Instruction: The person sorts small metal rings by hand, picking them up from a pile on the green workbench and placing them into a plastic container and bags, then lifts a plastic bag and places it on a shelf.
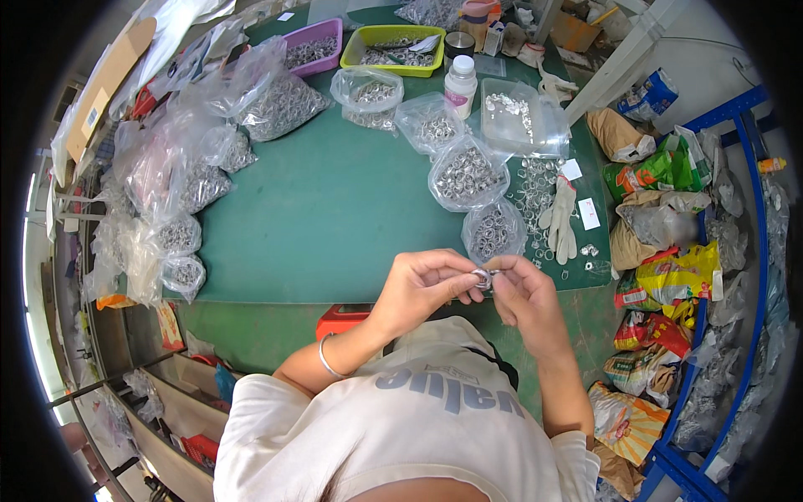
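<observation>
Just off the near edge of the green table, my two hands meet over a small silvery metal ring (482, 278). My left hand (422, 289) pinches it between thumb and fingers. From the other side, my right hand (524, 294) closes its fingertips at the ring's edge; whether it grips the ring or some smaller piece is too small to tell. Just beyond my hands, an open clear bag (493, 233) holds metal rings. A larger open bag of rings (468, 174) sits behind it, and loose rings (535, 197) are spread to the right.
Plastic bags of metal parts (284, 105) crowd the table's left side. Purple (314, 46) and yellow-green (393, 50) baskets stand at the back, near a white bottle (460, 86) and a clear tray (508, 117). A glove (560, 222) lies right. Blue shelving (736, 309) and sacks line the right.
</observation>
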A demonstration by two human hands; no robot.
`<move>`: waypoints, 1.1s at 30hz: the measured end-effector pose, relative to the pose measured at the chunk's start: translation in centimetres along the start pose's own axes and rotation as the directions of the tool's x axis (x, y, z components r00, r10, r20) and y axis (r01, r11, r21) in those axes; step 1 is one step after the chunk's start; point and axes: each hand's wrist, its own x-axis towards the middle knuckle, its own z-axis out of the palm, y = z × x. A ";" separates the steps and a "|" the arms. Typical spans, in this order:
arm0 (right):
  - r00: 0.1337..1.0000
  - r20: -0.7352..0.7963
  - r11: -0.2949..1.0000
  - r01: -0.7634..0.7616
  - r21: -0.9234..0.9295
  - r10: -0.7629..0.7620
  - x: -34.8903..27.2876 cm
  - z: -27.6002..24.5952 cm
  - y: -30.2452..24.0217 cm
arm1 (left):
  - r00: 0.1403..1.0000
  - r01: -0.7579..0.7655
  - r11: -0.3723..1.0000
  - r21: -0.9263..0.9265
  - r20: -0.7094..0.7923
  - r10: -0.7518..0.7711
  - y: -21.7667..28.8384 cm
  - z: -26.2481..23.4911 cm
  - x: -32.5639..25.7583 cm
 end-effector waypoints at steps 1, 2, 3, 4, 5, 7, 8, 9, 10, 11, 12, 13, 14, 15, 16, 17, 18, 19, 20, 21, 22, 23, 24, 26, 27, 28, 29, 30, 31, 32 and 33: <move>1.000 -0.003 0.998 -0.031 0.050 0.031 0.0 0.1 -0.1 | 0.994 -0.106 0.987 0.120 -0.010 0.108 -0.1 0.1 -0.1; 0.998 -0.005 0.993 -0.061 0.100 0.062 0.0 0.2 -0.1 | 0.977 -0.207 0.949 0.238 -0.007 0.215 -0.2 0.2 -0.2; 0.998 -0.002 0.992 -0.058 0.116 0.058 -0.1 0.3 0.0 | 0.948 -0.301 0.886 0.353 0.010 0.319 -0.3 0.2 -0.3; 0.999 0.001 0.990 -0.054 0.131 0.055 -0.2 0.5 0.2 | 0.939 -0.328 0.871 0.366 0.026 0.343 -0.3 0.2 -0.3; 0.999 0.004 0.988 -0.051 0.147 0.051 -0.3 0.6 0.4 | 0.929 -0.355 0.855 0.378 0.043 0.367 -0.3 0.2 -0.4; 0.991 -0.069 0.993 0.114 0.021 -0.113 -0.3 1.2 1.3 | 0.970 -0.238 0.947 0.218 0.005 0.242 -0.1 0.2 -0.5; 0.976 -0.098 0.980 0.193 -0.047 -0.196 -0.3 1.3 1.5 | 0.997 -0.080 0.996 0.032 -0.020 0.081 0.3 0.3 -0.5; 0.987 -0.079 0.990 0.141 0.001 -0.140 -0.4 1.2 1.4 | 0.996 0.080 0.984 -0.157 -0.018 -0.084 0.5 0.3 -0.6; 0.995 -0.057 0.995 0.088 0.048 -0.085 -0.4 1.0 1.1 | 0.994 0.113 0.967 -0.229 0.011 -0.113 0.3 0.2 -0.7; 0.999 -0.033 0.995 0.033 0.094 -0.030 -0.5 0.9 0.9 | 0.989 0.146 0.943 -0.298 0.043 -0.140 -0.2 0.1 -0.8; 0.999 -0.018 0.985 -0.032 0.172 0.036 -0.5 0.9 0.7 | 0.983 0.182 0.913 -0.364 0.079 -0.165 -0.6 0.1 -0.8; 0.995 0.001 0.964 -0.098 0.248 0.101 -0.5 0.9 0.5 | 0.971 0.238 0.869 -0.435 0.098 -0.217 -0.8 0.0 -0.7; 0.986 0.026 0.933 -0.163 0.321 0.163 -0.5 1.0 0.4 | 0.956 0.290 0.815 -0.501 0.120 -0.267 -1.0 -0.1 -0.6; 0.991 -0.020 0.961 -0.125 0.246 0.134 -0.6 0.9 0.6 | 0.938 0.340 0.754 -0.562 0.147 -0.314 -1.1 -0.2 -0.6; 0.993 -0.063 0.982 -0.089 0.169 0.101 -0.6 0.9 0.9 | 0.932 0.351 0.754 -0.555 0.130 -0.338 -0.9 -0.1 -0.6; 0.993 -0.103 0.995 -0.056 0.088 0.065 -0.7 1.0 1.1 | 0.925 0.362 0.755 -0.547 0.112 -0.362 -0.6 0.0 -0.6; 0.995 -0.099 0.995 0.005 0.101 0.005 -0.7 1.3 1.0 | 0.918 0.372 0.755 -0.540 0.094 -0.385 -0.3 0.0 -0.6; 0.994 -0.095 0.991 0.066 0.113 -0.055 -0.7 1.8 0.8 | 0.932 0.341 0.782 -0.521 0.078 -0.354 -0.2 -0.1 -0.6; 0.989 -0.093 0.984 0.126 0.126 -0.115 -0.8 2.1 0.7 | 0.945 0.308 0.808 -0.501 0.063 -0.321 -0.2 -0.1 -0.6; 0.990 -0.067 0.990 0.128 0.068 -0.123 -0.9 2.0 0.7 | 0.957 0.274 0.833 -0.481 0.049 -0.286 -0.1 -0.2 -0.6; 0.991 -0.041 0.991 0.130 0.009 -0.130 -1.0 1.7 0.7 | 0.968 0.231 0.868 -0.438 0.019 -0.248 0.1 0.0 -0.8; 0.991 -0.014 0.990 0.134 -0.049 -0.135 -1.0 1.5 0.7 | 0.978 0.189 0.900 -0.393 -0.008 -0.209 0.3 0.3 -0.9; 0.990 -0.015 0.988 0.140 -0.061 -0.141 -1.1 1.4 0.8 | 0.985 0.147 0.927 -0.345 -0.033 -0.169 0.5 0.5 -1.0; 0.988 -0.016 0.985 0.151 -0.084 -0.153 -1.1 1.2 1.0 | 0.995 0.083 0.966 -0.245 -0.039 -0.095 0.8 0.7 -1.1; 0.988 -0.018 0.985 0.151 -0.079 -0.153 -1.1 1.1 1.0 | 0.998 0.049 0.980 -0.193 -0.040 -0.058 0.8 0.8 -1.1; 0.988 -0.020 0.986 0.151 -0.074 -0.153 -1.1 1.0 1.1 | 0.999 -0.012 0.991 -0.130 -0.036 0.008 0.8 0.9 -1.2; 0.988 -0.022 0.986 0.151 -0.069 -0.153 -1.1 1.0 1.2 | 0.997 -0.075 0.995 -0.067 -0.028 0.073 0.7 1.1 -1.3; 0.983 -0.022 0.981 0.179 -0.072 -0.181 -1.0 1.0 1.3 | 0.991 -0.136 0.991 -0.004 -0.013 0.136 0.6 1.2 -1.3; 0.978 -0.021 0.976 0.207 -0.075 -0.209 -0.9 1.1 1.4 | 0.991 -0.132 0.991 0.035 -0.008 0.132 0.7 1.1 -1.3; 0.971 -0.021 0.969 0.234 -0.078 -0.236 -0.9 1.2 1.4 | 0.992 -0.128 0.989 0.074 -0.004 0.128 0.8 0.9 -1.4; 0.972 -0.022 0.969 0.230 -0.088 -0.233 -0.9 1.3 1.4 | 0.992 -0.123 0.986 0.112 -0.001 0.124 0.8 0.7 -1.5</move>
